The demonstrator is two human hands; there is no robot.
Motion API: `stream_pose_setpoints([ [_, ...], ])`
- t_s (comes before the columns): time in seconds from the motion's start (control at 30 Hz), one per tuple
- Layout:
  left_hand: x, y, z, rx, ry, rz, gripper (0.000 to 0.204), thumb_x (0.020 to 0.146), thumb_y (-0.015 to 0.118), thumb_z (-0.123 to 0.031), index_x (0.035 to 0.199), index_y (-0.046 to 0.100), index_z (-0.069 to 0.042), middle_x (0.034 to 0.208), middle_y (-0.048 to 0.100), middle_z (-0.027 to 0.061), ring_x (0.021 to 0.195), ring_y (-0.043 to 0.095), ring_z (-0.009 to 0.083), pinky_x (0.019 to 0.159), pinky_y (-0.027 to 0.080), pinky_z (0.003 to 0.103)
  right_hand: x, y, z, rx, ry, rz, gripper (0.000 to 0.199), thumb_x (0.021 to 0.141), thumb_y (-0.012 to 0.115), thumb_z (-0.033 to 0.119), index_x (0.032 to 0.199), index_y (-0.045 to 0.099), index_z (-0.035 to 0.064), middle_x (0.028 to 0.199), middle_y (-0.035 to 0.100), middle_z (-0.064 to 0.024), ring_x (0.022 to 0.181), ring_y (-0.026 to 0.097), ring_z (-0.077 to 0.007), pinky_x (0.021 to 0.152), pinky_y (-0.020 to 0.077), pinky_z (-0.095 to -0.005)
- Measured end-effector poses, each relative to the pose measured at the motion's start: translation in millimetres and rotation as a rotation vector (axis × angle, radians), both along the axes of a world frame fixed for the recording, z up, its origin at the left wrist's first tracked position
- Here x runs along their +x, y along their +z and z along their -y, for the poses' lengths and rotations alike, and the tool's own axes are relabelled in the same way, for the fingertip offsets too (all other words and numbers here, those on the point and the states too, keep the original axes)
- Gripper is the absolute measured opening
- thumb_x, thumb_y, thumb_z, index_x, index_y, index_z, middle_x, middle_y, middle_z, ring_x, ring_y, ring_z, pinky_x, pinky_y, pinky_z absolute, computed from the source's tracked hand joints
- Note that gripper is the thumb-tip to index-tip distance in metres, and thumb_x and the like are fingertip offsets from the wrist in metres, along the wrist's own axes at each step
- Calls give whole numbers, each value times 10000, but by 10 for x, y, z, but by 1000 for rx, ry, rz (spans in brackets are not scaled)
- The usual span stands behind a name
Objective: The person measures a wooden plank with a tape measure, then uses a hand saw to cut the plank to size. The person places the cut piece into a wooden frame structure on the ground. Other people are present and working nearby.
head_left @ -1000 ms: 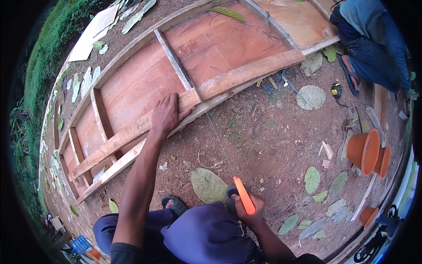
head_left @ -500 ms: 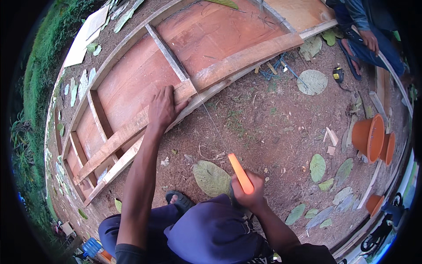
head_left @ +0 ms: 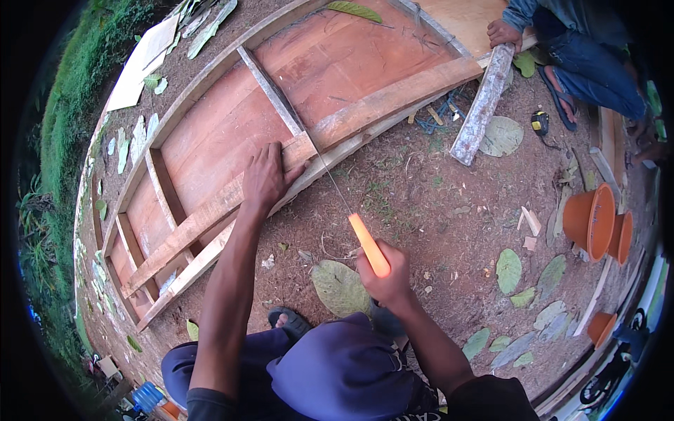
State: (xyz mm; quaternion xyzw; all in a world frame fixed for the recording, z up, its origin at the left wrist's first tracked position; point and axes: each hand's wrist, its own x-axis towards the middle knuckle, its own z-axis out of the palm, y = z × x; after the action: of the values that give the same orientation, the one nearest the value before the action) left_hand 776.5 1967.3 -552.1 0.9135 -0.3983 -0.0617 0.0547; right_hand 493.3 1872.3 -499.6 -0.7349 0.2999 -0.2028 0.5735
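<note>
My right hand [head_left: 388, 275] is closed around the orange handle of a handsaw [head_left: 368, 245]. Seen nearly edge-on, the saw's thin blade runs up and left to a wooden plank [head_left: 189, 221], meeting it beside a crosspiece. My left hand [head_left: 265, 181] bears down on this plank just left of the blade, fingers over its top and thumb along its near side. The plank lies along the near side of a wooden frame [head_left: 170, 184] with reddish panels. How deep the blade sits in the wood is hard to see.
At upper right, a co-worker's hand [head_left: 504, 34] holds a rough grey board [head_left: 484, 105]. A tape measure [head_left: 540, 123] and large leaves [head_left: 508, 268] lie on the dirt. Orange pots [head_left: 588, 221] stand at right. My sandalled foot [head_left: 289, 324] is below the frame.
My right hand and the saw have moved up and left, toward the plank. My left hand stays on the plank. The co-worker's grey board has come into view over the ground.
</note>
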Motion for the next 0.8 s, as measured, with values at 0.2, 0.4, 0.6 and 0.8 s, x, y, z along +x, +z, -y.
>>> stream_pose_setpoints([
  [0.2,33,-16,77,-11,-24,-11,700,906,642,-653,1172,558,-11,1094,676,210,1082,657,363,951,477,453,760,-94,195,-50,-6,55,198,841,686,94,702,585,-4,571,564,-182,471,599,-316,478,441,-410],
  [0.4,19,33,-41,55,56,-48,726,901,644,-660,1194,559,-2,1098,670,197,1118,644,348,965,475,455,-717,75,-223,-125,60,-48,47,814,678,7,803,653,-31,613,622,-121,524,672,-250,513,517,-362],
  [0.6,37,-18,143,-36,-57,12,738,895,660,-644,1230,533,1,1133,660,200,1121,642,359,983,472,473,1153,-93,346,-88,-57,77,210,844,674,101,700,565,-5,559,547,-185,476,592,-312,482,439,-408],
  [0.8,179,15,-53,19,46,-21,719,899,664,-631,1215,530,0,1144,645,215,1112,633,374,977,464,483,-870,185,-181,-2,53,-9,141,823,688,32,939,695,-49,716,680,-171,627,721,-275,611,570,-403],
])
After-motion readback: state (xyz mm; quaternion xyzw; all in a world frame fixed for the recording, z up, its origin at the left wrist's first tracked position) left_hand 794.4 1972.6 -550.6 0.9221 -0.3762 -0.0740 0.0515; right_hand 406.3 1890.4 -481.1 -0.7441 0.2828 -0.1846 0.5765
